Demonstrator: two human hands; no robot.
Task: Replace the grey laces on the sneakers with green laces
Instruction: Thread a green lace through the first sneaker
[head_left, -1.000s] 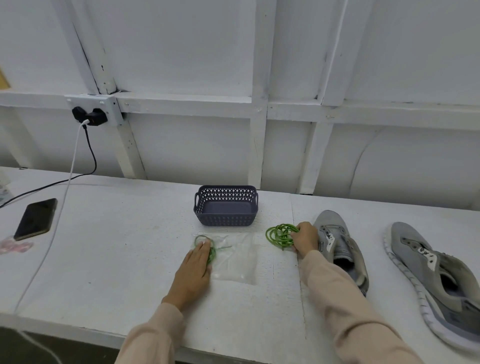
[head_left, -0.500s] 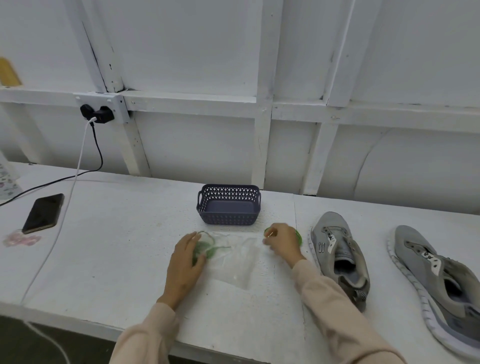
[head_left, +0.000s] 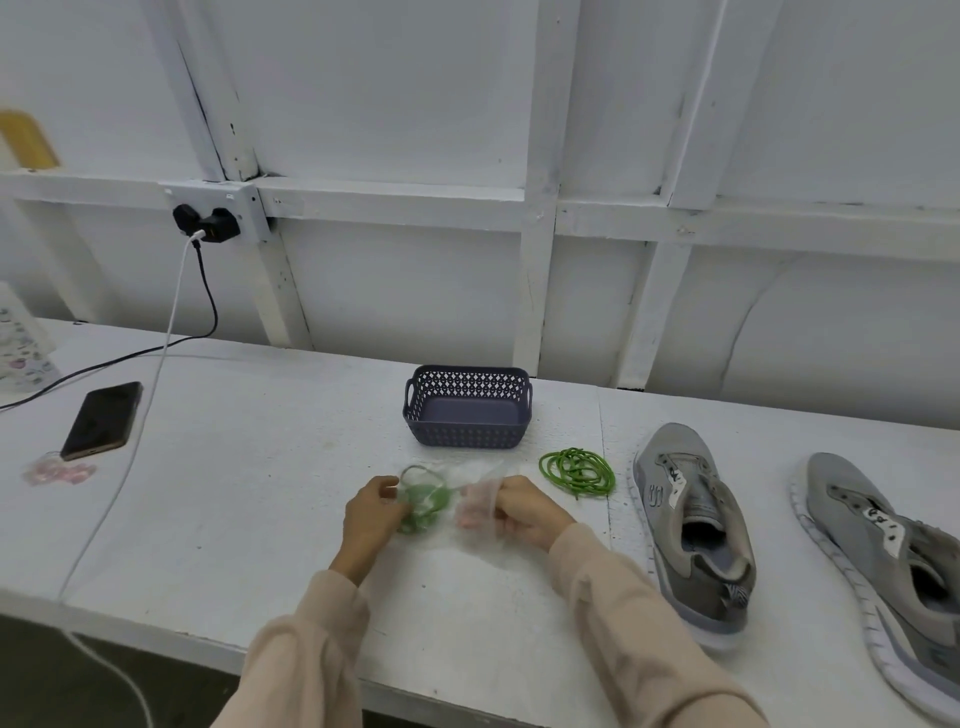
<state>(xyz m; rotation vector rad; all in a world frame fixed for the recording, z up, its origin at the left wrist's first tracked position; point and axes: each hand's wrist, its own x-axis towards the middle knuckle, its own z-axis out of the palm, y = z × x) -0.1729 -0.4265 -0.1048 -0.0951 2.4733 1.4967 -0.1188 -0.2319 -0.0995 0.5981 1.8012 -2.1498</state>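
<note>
Left hand (head_left: 371, 512) and right hand (head_left: 519, 506) each clamp an end of a clear plastic bag (head_left: 478, 501), with a bundled green lace (head_left: 423, 506) inside by the left fingers; the step looks like unpacking, so next the bag's mouth must be parted and the lace drawn out; a loose green lace (head_left: 576, 473) lies just right of the grip; the nearer sneaker (head_left: 691, 519) and its mate (head_left: 883, 545) sit further right; the basket (head_left: 467, 441) stands beyond.

Coiled green lace (head_left: 576, 474) beside seemingly laceless sneaker (head_left: 691, 525)
</note>
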